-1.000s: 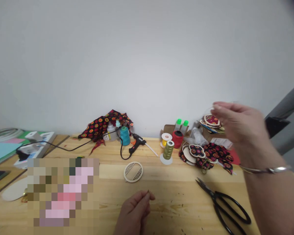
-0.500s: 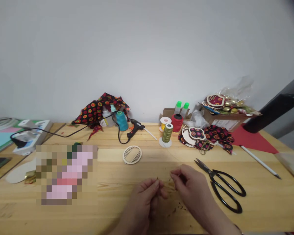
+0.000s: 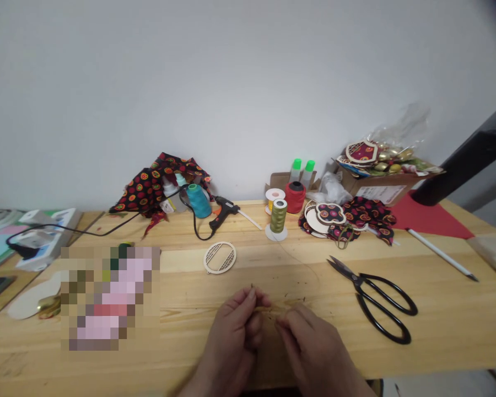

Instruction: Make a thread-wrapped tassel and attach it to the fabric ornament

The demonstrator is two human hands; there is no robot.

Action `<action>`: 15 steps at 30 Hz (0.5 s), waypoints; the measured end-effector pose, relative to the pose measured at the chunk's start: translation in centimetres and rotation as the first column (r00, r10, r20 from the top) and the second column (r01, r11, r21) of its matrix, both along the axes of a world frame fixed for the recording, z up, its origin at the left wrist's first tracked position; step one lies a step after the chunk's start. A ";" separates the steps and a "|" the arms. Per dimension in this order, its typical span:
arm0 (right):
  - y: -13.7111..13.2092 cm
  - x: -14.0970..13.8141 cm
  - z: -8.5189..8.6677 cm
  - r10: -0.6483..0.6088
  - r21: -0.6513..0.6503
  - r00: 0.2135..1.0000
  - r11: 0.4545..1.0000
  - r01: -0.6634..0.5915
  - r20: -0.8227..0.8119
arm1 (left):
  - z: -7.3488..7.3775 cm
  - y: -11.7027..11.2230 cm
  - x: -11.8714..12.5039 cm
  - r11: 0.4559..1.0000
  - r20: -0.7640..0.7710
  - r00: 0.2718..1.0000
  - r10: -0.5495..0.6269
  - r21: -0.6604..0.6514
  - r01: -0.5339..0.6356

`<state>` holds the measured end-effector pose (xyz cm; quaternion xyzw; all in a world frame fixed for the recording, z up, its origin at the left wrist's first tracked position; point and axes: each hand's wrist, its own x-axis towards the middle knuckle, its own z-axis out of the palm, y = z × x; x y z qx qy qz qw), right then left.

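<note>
Head view, wooden table [image 3: 438,309]. Left hand [image 3: 235,331] and right hand [image 3: 310,344] close together at near edge, fingertips pinched shut on a fine thread [image 3: 279,306] (colour pale gold, hard to make out) stretched between them; whether a needle was also pinched: cannot tell. Thread apparently traced in a faint arc up toward olive-gold spool [image 3: 278,216], standing upright well behind the hands.

Nearby: round wooden lattice disc [image 3: 219,257] lying flat, just beyond left hand; black scissors [image 3: 376,298] to the right, blades pointed toward centre, apart from right hand; glue gun [image 3: 222,210] w/ cord, teal spool [image 3: 195,200] and patterned fabric [image 3: 149,184] at back.

Risks, as judged:
- Thread slipped from pinch if tension uneven btwn hands, being so thin.
- Spool toppled or dragged fwd if slack pulled sharply (narrow base, tall body).
- Loose arc snagged on scissors' tips or disc edge if hands swung sideways.
- Thread tangled or knotted on itself w/ excess slack on table.
</note>
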<state>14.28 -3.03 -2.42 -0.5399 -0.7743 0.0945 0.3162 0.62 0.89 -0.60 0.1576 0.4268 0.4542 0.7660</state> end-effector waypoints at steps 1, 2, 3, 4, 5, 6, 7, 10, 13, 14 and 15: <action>0.0 0.0 0.0 0.008 -0.034 1.000 0.999 -0.008 -0.027 | 0.0 0.0 0.0 1.000 0.004 1.000 0.001 0.001 -0.001; 0.1 0.0 0.2 0.014 -0.077 0.997 0.997 -0.020 -0.071 | 0.1 0.0 0.0 1.000 0.004 1.000 0.001 0.005 -0.001; 0.2 0.1 0.4 0.015 -0.137 0.991 0.990 -0.033 -0.132 | 0.1 0.0 -0.1 1.000 -0.001 1.000 0.001 0.011 -0.001; 0.5 0.3 0.7 0.009 -0.213 0.977 0.975 -0.055 -0.212 | 0.1 0.0 -0.1 1.000 -0.007 1.000 0.001 0.020 -0.001; 0.8 0.5 1.1 -0.007 -0.298 0.952 0.950 -0.088 -0.305 | 0.1 0.0 -0.1 1.000 -0.013 1.000 -0.001 0.030 0.001; 1.2 0.6 1.5 -0.041 -0.382 0.914 0.915 -0.128 -0.404 | 0.0 -0.1 -0.2 0.999 -0.017 1.000 -0.006 0.040 0.007; 1.6 0.8 1.8 -0.090 -0.457 0.864 0.873 -0.171 -0.496 | 0.0 -0.2 -0.2 0.999 -0.019 1.000 -0.016 0.049 0.017; 2.6 0.8 2.2 -0.285 -0.598 0.682 0.752 -0.276 -0.673 | 0.1 -0.5 -0.1 0.997 -0.024 0.999 -0.049 0.065 0.050; 3.0 0.2 1.7 -0.459 -0.647 0.478 0.662 -0.379 -0.749 | 0.1 -0.7 0.1 0.993 -0.030 0.996 -0.080 0.081 0.082; 3.1 -0.1 1.4 -0.502 -0.641 0.402 0.650 -0.409 -0.766 | 0.1 -0.8 0.1 0.992 -0.034 0.995 -0.093 0.083 0.096; 3.2 -0.3 1.2 -0.535 -0.628 0.329 0.650 -0.428 -0.778 | 0.1 -0.9 0.2 0.991 -0.042 0.994 -0.104 0.084 0.108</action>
